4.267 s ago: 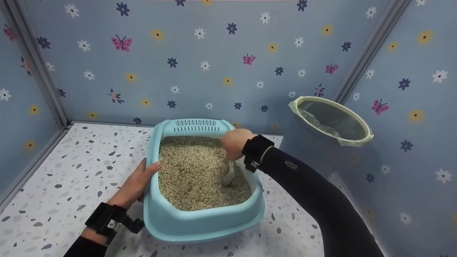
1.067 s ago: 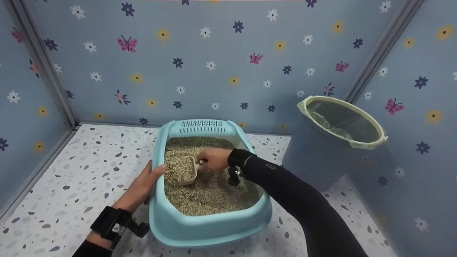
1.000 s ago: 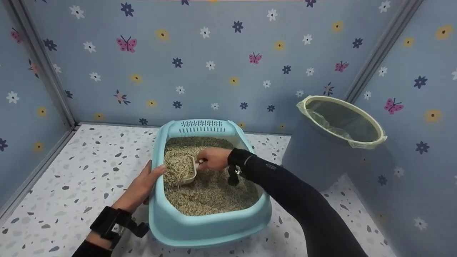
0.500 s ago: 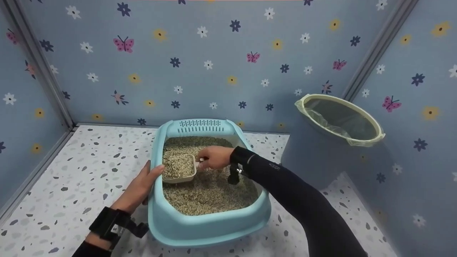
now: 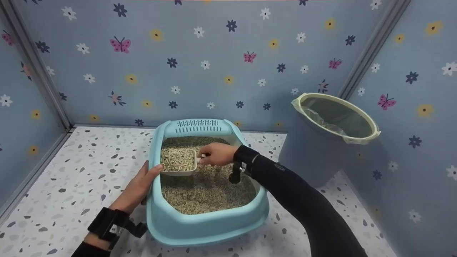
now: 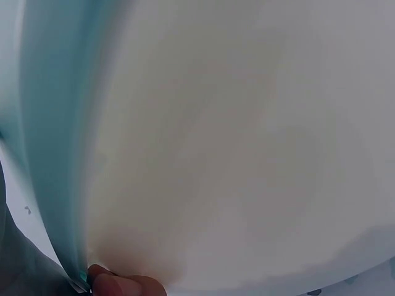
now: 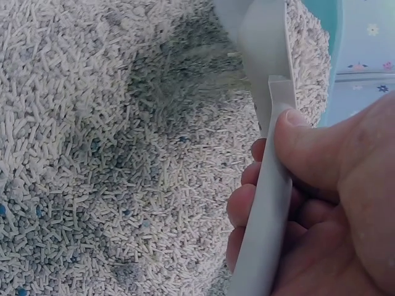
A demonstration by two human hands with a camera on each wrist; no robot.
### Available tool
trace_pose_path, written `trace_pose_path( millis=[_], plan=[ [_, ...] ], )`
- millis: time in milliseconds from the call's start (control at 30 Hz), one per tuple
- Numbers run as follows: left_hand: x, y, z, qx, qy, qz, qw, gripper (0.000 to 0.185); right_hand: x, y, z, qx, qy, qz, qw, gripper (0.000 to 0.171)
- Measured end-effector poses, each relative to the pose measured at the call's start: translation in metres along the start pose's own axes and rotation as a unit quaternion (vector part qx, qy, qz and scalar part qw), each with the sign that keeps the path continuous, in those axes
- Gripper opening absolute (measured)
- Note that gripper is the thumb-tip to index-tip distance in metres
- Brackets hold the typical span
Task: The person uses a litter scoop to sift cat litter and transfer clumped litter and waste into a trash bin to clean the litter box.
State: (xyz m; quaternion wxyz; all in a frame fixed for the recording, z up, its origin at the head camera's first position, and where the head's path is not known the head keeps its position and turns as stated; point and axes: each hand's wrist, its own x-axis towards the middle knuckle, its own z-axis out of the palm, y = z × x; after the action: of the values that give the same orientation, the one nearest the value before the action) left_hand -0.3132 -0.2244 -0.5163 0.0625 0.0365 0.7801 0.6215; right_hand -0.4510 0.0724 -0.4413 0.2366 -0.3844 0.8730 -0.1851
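The litter box is pale turquoise and holds beige-grey litter with a few blue specks, and the scoop above it is cream-white. The floor under the box is white terrazzo with grey flecks. Behind the box, the walls are blue with white, navy and yellow flowers and pink butterflies; the bin has a pale yellow-green rim.

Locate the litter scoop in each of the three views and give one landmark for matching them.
Head: scoop left of centre, full of litter, above the litter, held by the right hand.
Left wrist: not identifiable; only blurred pale plastic and a teal edge.
Right wrist: handle and bowl right of centre, pinched by fingers.
Shared landmark: the teal litter box.
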Motion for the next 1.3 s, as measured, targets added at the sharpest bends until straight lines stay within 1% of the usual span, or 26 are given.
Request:
trace_pose_path(
  millis=[67, 267, 467, 633, 733, 833, 900, 1033, 1133, 1300],
  plan=[
    [0.000, 0.000, 0.000, -0.001, -0.001, 0.008, 1.0000, 0.086, -0.002, 0.001, -0.002, 0.007, 0.002, 0.004, 1.000, 0.040],
    [0.002, -0.001, 0.000, -0.004, 0.003, 0.000, 1.0000, 0.086, -0.014, 0.007, -0.007, 0.043, 0.033, 0.021, 0.998, 0.041],
    [0.002, -0.002, -0.002, -0.003, 0.005, 0.004, 1.0000, 0.085, -0.028, 0.014, -0.011, 0.079, 0.084, 0.023, 0.993, 0.030],
    [0.002, -0.003, -0.002, -0.006, 0.005, 0.003, 1.0000, 0.085, -0.039, 0.013, -0.012, 0.106, 0.112, 0.021, 0.988, 0.026],
    [0.002, -0.002, -0.001, -0.004, 0.006, -0.002, 1.0000, 0.086, -0.045, 0.010, -0.013, 0.111, 0.124, 0.013, 0.986, 0.026],
    [0.001, -0.001, 0.000, -0.002, 0.007, -0.004, 1.0000, 0.085, -0.048, 0.009, -0.011, 0.103, 0.142, 0.009, 0.984, 0.028],
    [0.001, 0.001, 0.000, 0.000, 0.001, 0.002, 1.0000, 0.086, -0.051, 0.009, -0.008, 0.100, 0.153, 0.008, 0.983, 0.031],
    [0.003, 0.000, -0.001, 0.010, -0.003, -0.004, 0.9999, 0.088, -0.053, 0.008, -0.004, 0.105, 0.170, 0.003, 0.980, 0.035],
    [0.003, -0.002, -0.001, 0.013, 0.001, -0.008, 0.9999, 0.088, -0.054, 0.006, -0.002, 0.117, 0.175, 0.000, 0.978, 0.032],
    [0.003, -0.002, -0.001, 0.011, 0.006, 0.000, 0.9999, 0.087, -0.058, 0.000, 0.001, 0.131, 0.181, -0.004, 0.975, 0.025]
  ],
)
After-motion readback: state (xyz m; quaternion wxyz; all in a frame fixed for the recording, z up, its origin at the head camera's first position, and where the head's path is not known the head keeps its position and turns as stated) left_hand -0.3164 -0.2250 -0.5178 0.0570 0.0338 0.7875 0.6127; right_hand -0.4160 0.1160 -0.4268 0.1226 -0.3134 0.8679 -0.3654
